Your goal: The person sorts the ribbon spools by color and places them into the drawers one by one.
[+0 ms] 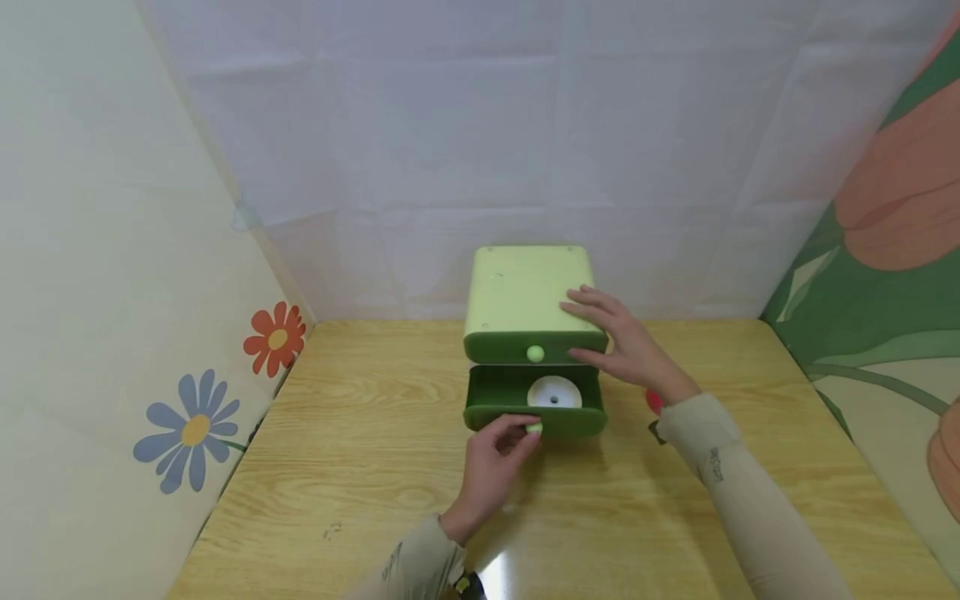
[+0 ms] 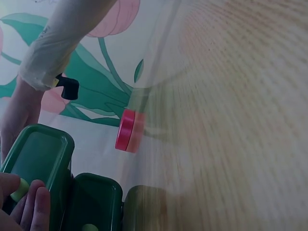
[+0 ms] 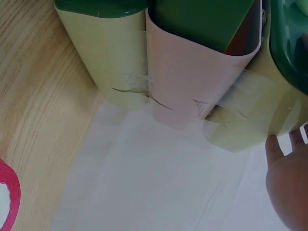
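Note:
A small drawer cabinet stands on the table against the back cloth, pale green on top with dark green drawer fronts. Its middle drawer is pulled out, and inside lies a white round disc with a small dark hole in its centre. My left hand pinches that drawer's light green knob between thumb and fingers. The right hand rests with spread fingers on the cabinet's upper right side. In the right wrist view, the pink middle section shows between two pale green ones.
A pinkish-red round thing with a white middle stands on the wooden table, right of the cabinet; the right forearm partly covers it in the head view. White cloth hangs behind, and flower-printed panels border both sides.

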Available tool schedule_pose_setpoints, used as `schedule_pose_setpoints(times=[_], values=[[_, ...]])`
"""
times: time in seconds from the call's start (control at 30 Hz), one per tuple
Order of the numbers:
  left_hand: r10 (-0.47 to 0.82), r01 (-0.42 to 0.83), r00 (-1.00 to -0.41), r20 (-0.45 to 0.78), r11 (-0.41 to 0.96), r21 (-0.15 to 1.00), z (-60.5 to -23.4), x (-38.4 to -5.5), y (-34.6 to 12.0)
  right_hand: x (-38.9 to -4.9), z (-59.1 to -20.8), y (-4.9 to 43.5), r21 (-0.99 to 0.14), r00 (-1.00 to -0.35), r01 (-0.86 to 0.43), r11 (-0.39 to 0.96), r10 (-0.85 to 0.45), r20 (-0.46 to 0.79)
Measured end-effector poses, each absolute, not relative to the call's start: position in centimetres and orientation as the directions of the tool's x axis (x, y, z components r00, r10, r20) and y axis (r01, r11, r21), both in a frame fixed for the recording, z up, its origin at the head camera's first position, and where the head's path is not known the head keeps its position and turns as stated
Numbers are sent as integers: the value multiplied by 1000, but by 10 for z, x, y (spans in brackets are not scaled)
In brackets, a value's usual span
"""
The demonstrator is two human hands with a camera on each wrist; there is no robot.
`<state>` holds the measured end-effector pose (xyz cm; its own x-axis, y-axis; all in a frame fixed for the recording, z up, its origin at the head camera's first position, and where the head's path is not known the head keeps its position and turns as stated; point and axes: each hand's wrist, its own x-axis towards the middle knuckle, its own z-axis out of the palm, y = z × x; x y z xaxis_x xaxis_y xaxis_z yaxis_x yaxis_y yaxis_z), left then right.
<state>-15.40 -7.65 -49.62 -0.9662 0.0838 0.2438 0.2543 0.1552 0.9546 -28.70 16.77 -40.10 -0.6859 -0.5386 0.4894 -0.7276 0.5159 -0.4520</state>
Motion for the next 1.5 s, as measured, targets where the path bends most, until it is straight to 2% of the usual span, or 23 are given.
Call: schedule_pose_setpoints(times=[0.77,1.5], values=[[73,273,-961,266,103,957,-501,-198,-71,-286,-398,168,-452,-700,-714,535,-544,462],[14,269,-963,268,59,961,-503,-221,-66,-284,-397,167,-461,-688,-726,510,-536,490]])
